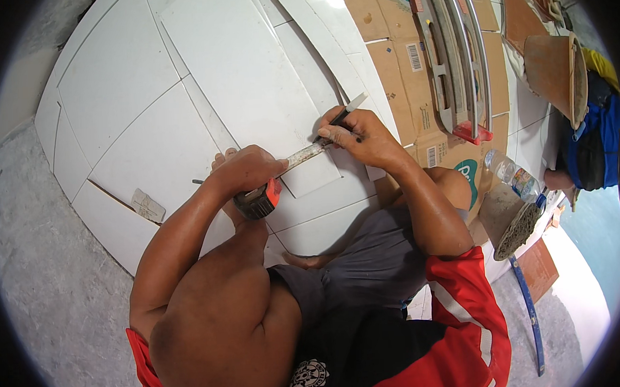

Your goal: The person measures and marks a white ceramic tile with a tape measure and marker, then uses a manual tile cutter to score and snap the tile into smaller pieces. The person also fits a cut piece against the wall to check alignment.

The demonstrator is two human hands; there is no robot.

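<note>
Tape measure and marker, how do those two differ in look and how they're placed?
The tape measure has a chunky black-and-red case; the marker is a slim stick, black with a pale end. The tape measure is at the left grip, its blade drawn out, while the marker slants from the right grip. Both are partly hidden by the grips.

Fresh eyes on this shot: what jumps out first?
Dead centre: the right hand grips a pen at the blade of a red-and-black tape measure, with the left hand over its near end, above white tile. Then the long shiny rails of the tile cutter on brown cardboard, upper right.
</note>
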